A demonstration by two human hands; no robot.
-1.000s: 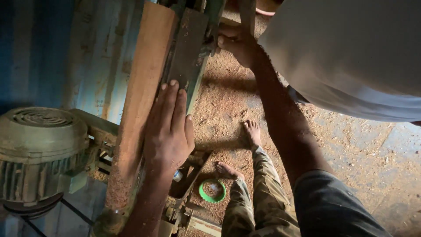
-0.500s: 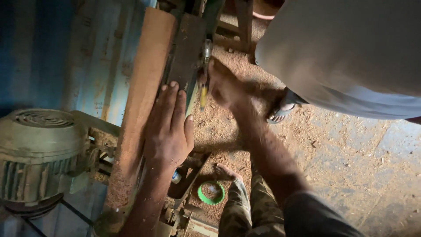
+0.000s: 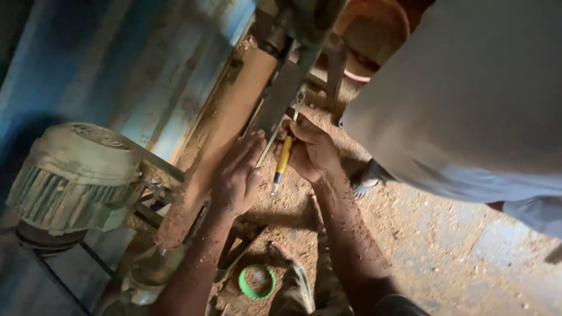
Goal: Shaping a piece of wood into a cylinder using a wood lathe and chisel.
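Fingers of the left hand (image 3: 237,175) lie together, flat on the plank (image 3: 225,131). Just beside the plank, the right hand (image 3: 310,149) wraps its fingers round a yellow screwdriver (image 3: 283,161). Motor (image 3: 73,175) sits on the plank's other side; green ring (image 3: 256,282) lies below the plank, on the floor.

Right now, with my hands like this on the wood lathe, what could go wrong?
The left hand rests flat on the long wooden piece mounted in the machine; if it spun, fingers could be caught. The right hand grips a yellow-handled tool right beside the left fingers, so a slip might nick them. Sawdust on the floor may be slippery.
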